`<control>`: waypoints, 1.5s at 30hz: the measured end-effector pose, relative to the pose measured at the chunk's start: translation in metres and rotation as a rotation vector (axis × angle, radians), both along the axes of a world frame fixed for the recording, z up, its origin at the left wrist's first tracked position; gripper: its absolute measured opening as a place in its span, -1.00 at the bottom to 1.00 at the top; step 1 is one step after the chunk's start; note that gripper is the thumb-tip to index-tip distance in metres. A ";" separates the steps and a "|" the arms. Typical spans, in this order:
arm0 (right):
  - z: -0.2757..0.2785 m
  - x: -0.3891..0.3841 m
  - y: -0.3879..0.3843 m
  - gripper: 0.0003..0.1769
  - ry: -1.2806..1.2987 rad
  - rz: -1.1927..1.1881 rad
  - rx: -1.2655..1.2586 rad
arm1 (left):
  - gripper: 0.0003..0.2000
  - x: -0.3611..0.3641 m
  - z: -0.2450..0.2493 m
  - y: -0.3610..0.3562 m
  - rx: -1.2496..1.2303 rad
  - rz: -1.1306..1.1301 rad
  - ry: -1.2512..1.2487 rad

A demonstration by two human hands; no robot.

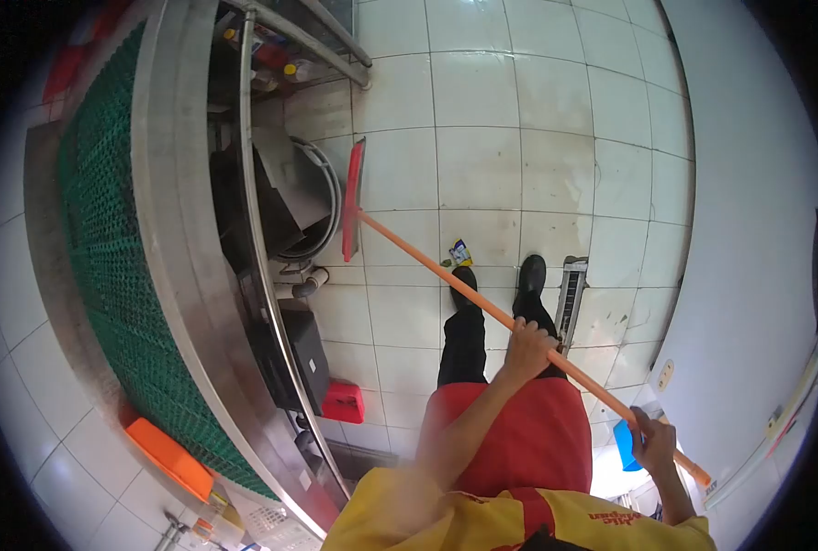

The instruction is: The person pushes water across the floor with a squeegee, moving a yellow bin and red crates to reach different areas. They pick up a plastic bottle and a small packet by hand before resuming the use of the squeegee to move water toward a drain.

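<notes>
A floor squeegee with a long orange handle [418, 254] and a narrow red head [351, 202] slants across the view. Its head is at the left, beside the shelving under the steel counter. My left hand [528, 352] is closed around the middle of the handle, in front of my red apron. Further back, near the handle's end at the right, my right hand [653, 439] is wrapped round it. A small yellow and blue wrapper [461, 252] lies on the tiles by the toe of my left black boot [464, 283].
Left is a steel counter [166, 211] with a green mesh mat [115, 248]. Beneath it stand a round bin [331, 197], a dark box [306, 354] and a red container [343, 402]. A floor drain grate [570, 298] lies right of my boots; a white wall [749, 184] rises beyond.
</notes>
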State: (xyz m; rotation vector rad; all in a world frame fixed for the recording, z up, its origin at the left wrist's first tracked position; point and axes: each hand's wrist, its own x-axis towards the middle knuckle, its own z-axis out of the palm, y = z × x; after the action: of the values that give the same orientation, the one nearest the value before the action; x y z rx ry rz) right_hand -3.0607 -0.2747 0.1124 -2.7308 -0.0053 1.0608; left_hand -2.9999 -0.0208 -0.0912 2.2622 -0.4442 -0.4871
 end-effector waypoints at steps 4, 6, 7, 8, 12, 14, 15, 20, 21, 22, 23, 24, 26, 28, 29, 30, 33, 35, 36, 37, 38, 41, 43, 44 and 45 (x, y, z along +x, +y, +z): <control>-0.023 0.022 0.009 -0.72 -0.008 0.012 -0.029 | -0.93 0.016 -0.032 0.002 -0.005 0.024 0.017; -0.034 0.030 0.005 -0.71 -0.015 -0.008 -0.015 | -0.84 0.021 -0.038 0.000 0.012 0.002 0.017; -0.037 0.032 0.003 -0.71 -0.006 -0.002 -0.015 | -0.84 0.021 -0.041 0.000 0.010 -0.002 0.024; -0.040 0.032 0.003 -0.70 0.006 -0.003 -0.016 | -0.84 0.021 -0.043 0.002 0.012 0.023 0.018; -0.065 0.040 0.009 -0.68 -0.009 -0.017 0.018 | -0.84 0.033 -0.055 0.014 0.111 0.019 0.076; -0.080 0.049 0.012 -0.68 -0.025 0.007 0.027 | -0.90 0.039 -0.067 0.024 0.117 0.035 0.057; -0.087 0.056 0.015 -0.68 -0.046 0.030 0.030 | -0.96 0.044 -0.073 0.030 0.116 0.051 0.034; -0.114 0.103 0.036 -0.72 -0.103 0.114 0.087 | -0.87 0.081 -0.091 0.060 0.204 0.083 -0.025; -0.117 0.113 0.038 -0.72 -0.105 0.117 0.090 | -0.87 0.090 -0.093 0.064 0.206 0.087 -0.027; -0.121 0.122 0.040 -0.72 -0.108 0.123 0.108 | -0.87 0.097 -0.096 0.067 0.211 0.101 -0.024; -0.124 0.131 0.041 -0.72 -0.113 0.128 0.125 | -0.86 0.104 -0.099 0.070 0.216 0.113 -0.022; -0.125 0.138 0.039 -0.70 -0.117 0.134 0.119 | -0.86 0.111 -0.102 0.069 0.215 0.115 -0.026; -0.125 0.156 0.032 -0.69 -0.126 0.139 0.115 | -0.84 0.125 -0.101 0.063 0.209 0.121 -0.021; -0.115 0.173 0.029 -0.66 -0.139 0.191 0.033 | -0.86 0.139 -0.087 0.054 0.216 0.142 -0.040; -0.109 0.177 0.022 -0.66 -0.172 0.197 0.021 | -0.88 0.146 -0.076 0.050 0.222 0.153 -0.054; -0.099 0.184 0.015 -0.66 -0.140 0.171 0.029 | -0.88 0.153 -0.065 0.044 0.230 0.150 -0.051; -0.072 0.188 0.001 -0.68 -0.079 0.062 0.067 | -0.95 0.172 -0.039 0.027 0.305 0.027 -0.032; -0.057 0.193 0.006 -0.69 -0.052 -0.015 0.084 | -0.97 0.186 -0.031 0.022 0.299 -0.026 0.007; -0.050 0.202 0.014 -0.70 -0.027 -0.043 0.060 | -0.97 0.192 -0.036 0.020 0.270 0.006 -0.048; -0.047 0.212 0.018 -0.71 -0.005 -0.070 0.035 | -0.97 0.200 -0.038 0.020 0.261 0.010 -0.057; -0.050 0.223 0.016 -0.71 -0.018 -0.064 0.027 | -0.97 0.209 -0.042 0.022 0.280 0.032 -0.049; -0.096 0.258 0.006 -0.66 -0.300 0.263 -0.035 | -0.92 0.236 -0.068 0.033 0.463 0.060 -0.100; -0.109 0.303 0.014 -0.65 -0.245 0.324 -0.127 | -0.90 0.258 -0.084 0.044 0.422 0.134 -0.129; -0.112 0.323 0.015 -0.66 -0.286 0.346 -0.116 | -0.89 0.269 -0.098 0.047 0.362 0.178 -0.162; -0.111 0.342 0.025 -0.66 -0.287 0.343 -0.098 | -0.87 0.282 -0.111 0.047 0.400 0.238 -0.192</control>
State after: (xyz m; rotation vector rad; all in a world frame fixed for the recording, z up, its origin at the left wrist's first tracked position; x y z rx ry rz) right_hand -2.7191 -0.2494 0.0013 -3.0192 -0.4940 0.7455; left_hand -2.7183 0.0258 -0.2020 2.7199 -0.1755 -0.2520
